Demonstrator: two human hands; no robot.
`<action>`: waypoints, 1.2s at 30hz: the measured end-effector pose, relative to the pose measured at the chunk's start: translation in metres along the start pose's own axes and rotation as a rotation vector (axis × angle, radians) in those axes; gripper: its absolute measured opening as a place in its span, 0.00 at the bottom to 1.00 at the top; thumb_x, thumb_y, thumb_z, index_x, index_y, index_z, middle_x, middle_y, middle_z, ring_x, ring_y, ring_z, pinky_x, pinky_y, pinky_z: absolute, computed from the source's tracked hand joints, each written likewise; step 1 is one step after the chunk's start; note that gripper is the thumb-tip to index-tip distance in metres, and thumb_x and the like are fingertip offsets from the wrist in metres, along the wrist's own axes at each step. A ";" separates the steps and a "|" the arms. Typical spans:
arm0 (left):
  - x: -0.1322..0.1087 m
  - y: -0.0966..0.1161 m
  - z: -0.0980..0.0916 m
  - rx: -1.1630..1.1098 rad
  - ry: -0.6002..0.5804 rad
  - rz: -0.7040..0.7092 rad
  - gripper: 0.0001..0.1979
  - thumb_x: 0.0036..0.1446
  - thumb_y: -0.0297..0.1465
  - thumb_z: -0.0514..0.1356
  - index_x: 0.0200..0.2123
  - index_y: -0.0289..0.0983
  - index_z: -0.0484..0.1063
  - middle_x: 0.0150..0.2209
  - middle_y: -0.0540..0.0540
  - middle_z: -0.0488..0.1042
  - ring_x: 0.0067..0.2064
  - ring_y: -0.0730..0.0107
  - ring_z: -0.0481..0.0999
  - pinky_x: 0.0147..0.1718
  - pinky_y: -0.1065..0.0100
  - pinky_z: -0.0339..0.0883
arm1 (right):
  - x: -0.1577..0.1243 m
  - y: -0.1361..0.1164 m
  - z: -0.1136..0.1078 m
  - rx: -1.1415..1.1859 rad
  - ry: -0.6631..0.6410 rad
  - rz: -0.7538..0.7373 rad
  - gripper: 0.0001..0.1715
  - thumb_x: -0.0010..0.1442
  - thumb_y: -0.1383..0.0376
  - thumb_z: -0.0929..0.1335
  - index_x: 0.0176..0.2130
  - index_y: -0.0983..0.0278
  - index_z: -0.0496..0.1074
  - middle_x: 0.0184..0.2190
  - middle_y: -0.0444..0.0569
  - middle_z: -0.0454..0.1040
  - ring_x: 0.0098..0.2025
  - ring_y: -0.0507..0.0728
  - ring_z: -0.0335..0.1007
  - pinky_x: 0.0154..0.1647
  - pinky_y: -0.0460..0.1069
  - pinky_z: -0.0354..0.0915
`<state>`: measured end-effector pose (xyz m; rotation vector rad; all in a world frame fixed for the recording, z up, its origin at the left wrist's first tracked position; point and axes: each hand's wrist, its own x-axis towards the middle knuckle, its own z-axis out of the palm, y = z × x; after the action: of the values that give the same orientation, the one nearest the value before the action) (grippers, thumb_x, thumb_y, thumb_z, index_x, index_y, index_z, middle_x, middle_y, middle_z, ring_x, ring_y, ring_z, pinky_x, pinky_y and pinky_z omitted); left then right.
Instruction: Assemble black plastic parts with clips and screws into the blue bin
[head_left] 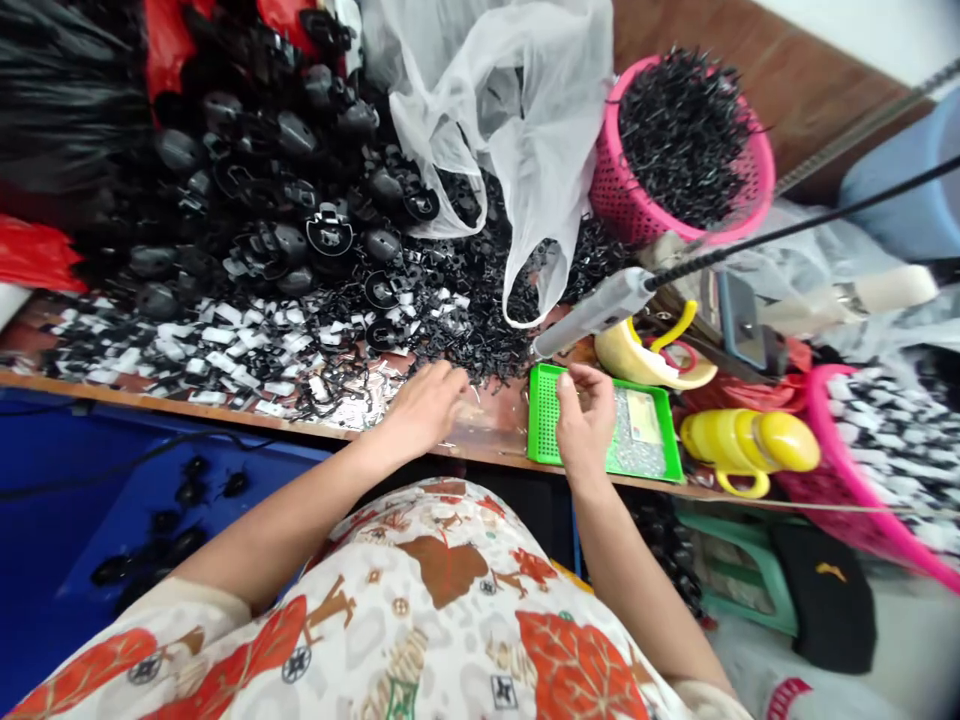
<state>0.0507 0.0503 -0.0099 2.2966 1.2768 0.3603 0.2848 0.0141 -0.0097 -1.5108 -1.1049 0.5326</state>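
Note:
My left hand rests at the table's front edge, beside a pile of small black strips and thin silvery pieces. Its fingers are bent together, and what they hold, if anything, is hidden. Over the green tray is my right hand, with the thumb raised and the fingers curled; nothing can be made out in it. Small clear pieces and a card lie in the tray. A grey electric screwdriver hangs on a black cord just above the tray.
White clips and black round parts are heaped at the left. White plastic bags and a pink basket stand behind. To the right are a yellow bottle, a phone and another pink basket.

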 end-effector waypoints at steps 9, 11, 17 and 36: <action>-0.044 -0.028 -0.017 0.175 -0.015 -0.196 0.05 0.62 0.33 0.61 0.39 0.38 0.72 0.42 0.38 0.73 0.48 0.47 0.73 0.49 0.53 0.68 | -0.037 -0.018 0.062 -0.203 -0.787 -0.227 0.04 0.66 0.66 0.68 0.40 0.62 0.75 0.37 0.49 0.74 0.40 0.56 0.71 0.43 0.51 0.68; -0.039 -0.025 -0.009 0.202 -0.003 -0.205 0.05 0.62 0.32 0.60 0.40 0.37 0.73 0.43 0.38 0.74 0.48 0.48 0.74 0.49 0.53 0.68 | -0.032 -0.020 0.079 -0.337 -0.868 -0.252 0.06 0.65 0.69 0.67 0.41 0.63 0.75 0.39 0.51 0.75 0.43 0.58 0.71 0.48 0.53 0.67; -0.027 -0.023 0.005 0.167 0.053 -0.208 0.03 0.62 0.28 0.59 0.37 0.38 0.74 0.48 0.36 0.75 0.52 0.47 0.73 0.53 0.52 0.67 | -0.022 -0.016 0.084 -0.374 -0.861 -0.215 0.13 0.65 0.72 0.65 0.47 0.65 0.76 0.44 0.54 0.76 0.46 0.58 0.73 0.51 0.53 0.67; -0.028 0.012 0.005 -1.466 0.106 -0.447 0.19 0.52 0.44 0.69 0.33 0.39 0.65 0.25 0.53 0.71 0.24 0.75 0.67 0.24 0.72 0.60 | -0.051 -0.040 0.071 0.575 -0.590 0.608 0.16 0.56 0.55 0.77 0.33 0.62 0.72 0.20 0.38 0.69 0.21 0.46 0.59 0.23 0.42 0.56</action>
<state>0.0467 0.0195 -0.0073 0.7535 0.9443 0.8697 0.1898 0.0034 -0.0035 -1.1707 -0.7822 1.6457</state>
